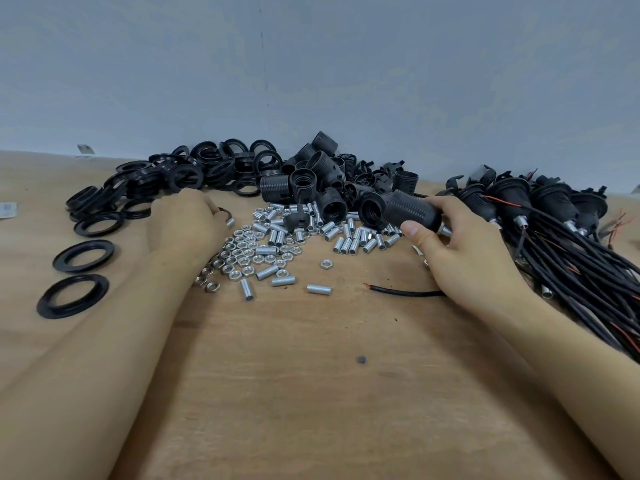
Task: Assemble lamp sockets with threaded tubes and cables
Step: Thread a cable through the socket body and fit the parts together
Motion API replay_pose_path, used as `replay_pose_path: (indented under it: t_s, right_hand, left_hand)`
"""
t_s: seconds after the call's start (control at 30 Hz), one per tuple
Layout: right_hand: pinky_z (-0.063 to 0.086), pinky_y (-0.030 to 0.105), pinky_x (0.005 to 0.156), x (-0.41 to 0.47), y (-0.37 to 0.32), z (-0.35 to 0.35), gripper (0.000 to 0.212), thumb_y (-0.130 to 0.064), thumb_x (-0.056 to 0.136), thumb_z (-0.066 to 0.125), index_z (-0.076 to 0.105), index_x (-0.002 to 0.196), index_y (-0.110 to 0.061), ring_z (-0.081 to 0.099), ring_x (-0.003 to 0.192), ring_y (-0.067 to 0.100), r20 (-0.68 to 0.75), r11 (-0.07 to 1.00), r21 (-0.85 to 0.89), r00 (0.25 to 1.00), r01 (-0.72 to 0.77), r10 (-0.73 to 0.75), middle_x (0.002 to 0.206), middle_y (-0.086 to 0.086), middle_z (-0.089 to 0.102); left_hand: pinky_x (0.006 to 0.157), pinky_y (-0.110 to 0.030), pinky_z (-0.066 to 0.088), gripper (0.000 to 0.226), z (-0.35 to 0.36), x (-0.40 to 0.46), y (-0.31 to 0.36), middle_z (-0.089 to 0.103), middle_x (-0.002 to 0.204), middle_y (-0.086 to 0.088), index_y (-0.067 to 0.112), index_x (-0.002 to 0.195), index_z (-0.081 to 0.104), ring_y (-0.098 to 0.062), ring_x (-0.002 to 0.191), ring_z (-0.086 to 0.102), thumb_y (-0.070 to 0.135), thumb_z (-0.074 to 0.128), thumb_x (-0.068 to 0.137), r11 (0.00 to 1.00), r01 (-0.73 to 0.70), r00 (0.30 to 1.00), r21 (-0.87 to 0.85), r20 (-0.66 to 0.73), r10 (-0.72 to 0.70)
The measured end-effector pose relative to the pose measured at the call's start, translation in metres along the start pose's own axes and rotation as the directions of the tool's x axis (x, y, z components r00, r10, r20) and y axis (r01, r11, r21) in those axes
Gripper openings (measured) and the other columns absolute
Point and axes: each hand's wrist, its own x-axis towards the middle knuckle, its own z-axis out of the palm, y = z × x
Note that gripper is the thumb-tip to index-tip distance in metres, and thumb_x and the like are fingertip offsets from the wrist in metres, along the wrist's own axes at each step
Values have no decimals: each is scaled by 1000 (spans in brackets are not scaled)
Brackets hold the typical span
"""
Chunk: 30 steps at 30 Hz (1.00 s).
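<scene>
Wooden tabletop (311,393) runs back to a plain grey wall (311,64), and the head camera looks down over both bare forearms. At the right, the right hand (460,251) grips a black lamp socket (410,207) lying on its side: the thumb presses its near flank and the fingers curl over the top, with the socket's open mouth sticking out past the hand toward the left and a short metal threaded tube (445,231) showing at its narrow end just beside the thumb. A black cable (405,292) lies on the wood and disappears under that hand. The left hand (187,220) rests knuckles-up at the edge of a scatter of nuts (242,252) and loose tubes (356,244), its fingers curled round a small silver piece (230,222). Black rings (173,174) lie behind it, loose sockets (311,181) in the middle, and finished sockets with cables (554,230) at the far right.
</scene>
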Motion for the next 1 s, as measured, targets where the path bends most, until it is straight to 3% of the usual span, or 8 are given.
replay_pose_path:
  t_s: [0.2,0.33,0.5,0.57,0.67,0.8,0.93,1.0]
  right_hand:
    - [38,18,64,-1,-1,0,36,-45,92,58,54,126,-32,56,73,2,6,1000,-12,1000,20,-20,92,-18,62]
    - [37,16,63,-1,-1,-1,35,-44,92,59,54,125,-33,56,71,0,-3,999,-3,999,32,-32,92,-20,61]
    - [37,15,62,-1,-3,-1,33,-42,92,60,54,124,-33,56,70,0,4,999,9,999,49,-49,91,-21,61]
    - [37,7,64,-3,-6,-2,33,-42,92,59,54,124,-33,56,79,-1,18,996,26,997,80,-81,94,-21,62]
    - [40,9,73,-6,-13,-2,32,-41,92,60,54,123,-35,54,89,2,54,985,45,984,169,-171,99,-21,63]
    - [41,16,78,-9,-18,1,35,-35,90,67,56,123,-30,57,87,9,82,968,70,966,240,-245,100,-15,66]
    - [45,16,79,-9,-19,-5,38,-34,85,74,61,120,-26,62,87,10,60,953,86,953,291,-296,100,-15,68]
    - [45,16,81,-9,-20,-7,41,-31,82,78,64,120,-23,61,90,8,45,937,58,936,346,-348,99,-14,68]
  left_hand:
    - [97,-42,41,62,-5,-6,10,60,123,-15,12,131,54,-35,117,52,28,71,74,990,12,998,-141,-63,-21]
    - [93,-39,43,83,-10,-13,17,58,118,-13,24,130,61,-24,113,48,58,43,56,951,-8,1000,-310,-22,1]
    - [83,-22,40,14,-4,-15,24,62,104,-9,24,88,68,-10,93,49,36,66,81,898,-160,985,-410,-120,120]
    - [83,-15,45,3,-5,-23,35,60,106,-5,23,90,71,-13,85,60,25,71,89,810,-313,948,-496,-212,237]
    - [79,-12,50,9,-8,-45,57,64,114,3,26,93,71,3,81,64,19,73,89,594,-434,892,-677,-228,391]
    - [87,-23,54,7,-6,-76,75,66,126,1,22,89,74,-4,100,69,22,73,82,391,-236,815,-889,38,579]
    - [89,-24,53,10,-6,-77,77,72,119,2,17,85,74,-12,102,71,22,76,76,330,-93,791,-940,131,598]
    - [86,-32,56,32,-6,-72,74,75,108,0,19,93,68,-18,95,73,27,87,68,335,-30,805,-942,175,566]
